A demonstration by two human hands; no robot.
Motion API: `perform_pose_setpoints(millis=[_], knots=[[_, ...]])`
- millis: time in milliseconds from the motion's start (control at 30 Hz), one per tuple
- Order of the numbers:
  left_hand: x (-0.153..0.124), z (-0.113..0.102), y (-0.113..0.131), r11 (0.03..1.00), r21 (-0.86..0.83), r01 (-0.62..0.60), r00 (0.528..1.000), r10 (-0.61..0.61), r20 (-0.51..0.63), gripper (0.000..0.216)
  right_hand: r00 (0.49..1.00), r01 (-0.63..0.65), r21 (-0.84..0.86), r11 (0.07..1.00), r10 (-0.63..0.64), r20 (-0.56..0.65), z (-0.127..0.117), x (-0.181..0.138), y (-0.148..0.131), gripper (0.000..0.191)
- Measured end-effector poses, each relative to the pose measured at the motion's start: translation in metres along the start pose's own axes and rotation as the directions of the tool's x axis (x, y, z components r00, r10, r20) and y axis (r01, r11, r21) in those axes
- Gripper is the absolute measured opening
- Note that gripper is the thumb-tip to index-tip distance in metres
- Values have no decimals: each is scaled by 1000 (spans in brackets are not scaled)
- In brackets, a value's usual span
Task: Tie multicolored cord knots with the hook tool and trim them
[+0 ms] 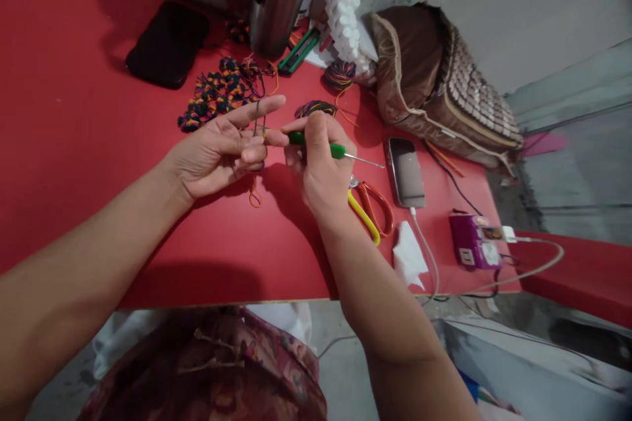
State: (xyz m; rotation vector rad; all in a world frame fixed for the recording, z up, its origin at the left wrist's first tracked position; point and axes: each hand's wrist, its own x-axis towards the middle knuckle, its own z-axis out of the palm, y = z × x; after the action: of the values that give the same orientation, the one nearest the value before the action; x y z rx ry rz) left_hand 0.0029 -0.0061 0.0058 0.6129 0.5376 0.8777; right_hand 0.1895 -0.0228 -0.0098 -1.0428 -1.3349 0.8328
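Note:
My left hand (224, 151) is over the red table with its index finger stretched out and the other fingers curled in. Dark green yarn (260, 120) loops round that index finger, and the curled fingers hold the strands. An orange yarn end (255, 194) dangles below them. In my right hand (320, 158) is a crochet hook (338, 150) with a green handle, its metal tip pointing right, away from the yarn. The right fingertips meet the left ones near the strands; whether they also pinch yarn is hidden. Behind the hands lies a heap of dark and orange yarn pieces (217, 92).
Scissors (370, 210) lie by my right wrist. Beyond are yarn bundles (339, 74), a green cutter (299, 51), a steel bottle (281, 6) and a black pouch-like object (168, 45). A charging phone (406, 172), purple box (474, 241) and brown bag (444, 79) stand right.

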Motion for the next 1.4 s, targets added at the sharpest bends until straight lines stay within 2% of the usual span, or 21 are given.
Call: perform_pose_setpoints(millis=[167, 333, 567, 800, 967, 1067, 1200, 1300, 1400], knots=[[0, 2, -1, 1000, -8, 22, 1000, -22, 20, 43, 996, -85, 23, 996, 84, 29, -7, 4, 6, 86], [0, -3, -4, 999, 40, 36, 999, -38, 33, 45, 997, -54, -1, 999, 54, 54, -13, 7, 9, 85], [2, -2, -3, 1000, 23, 10, 1000, -10, -5, 47, 995, 66, -104, 992, -74, -68, -7, -1, -6, 65], [2, -3, -2, 998, -62, 9, 1000, -10, -26, 54, 989, 135, -213, 968, -143, -25, -5, -15, -10, 58], [2, 2, -7, 1000, -16, -12, 999, 11, -51, 50, 975, 191, -330, 924, -218, -45, -2, -19, -18, 49], [2, 3, -8, 1000, -6, -4, 998, 3, -68, 51, 965, 221, -327, 919, -255, -65, 0, -20, -19, 49], [2, 2, -7, 1000, -14, 0, 997, -1, -72, 53, 973, 209, -267, 941, -228, -43, 1, -18, -15, 52], [1, 5, -8, 999, 14, -31, 998, 32, -63, 48, 975, 208, -207, 956, -219, -29, 0, -16, -14, 49], [1, 10, -13, 994, 62, -87, 993, 92, -72, 45, 972, 225, -234, 946, -234, -10, 0, -17, -15, 41]])
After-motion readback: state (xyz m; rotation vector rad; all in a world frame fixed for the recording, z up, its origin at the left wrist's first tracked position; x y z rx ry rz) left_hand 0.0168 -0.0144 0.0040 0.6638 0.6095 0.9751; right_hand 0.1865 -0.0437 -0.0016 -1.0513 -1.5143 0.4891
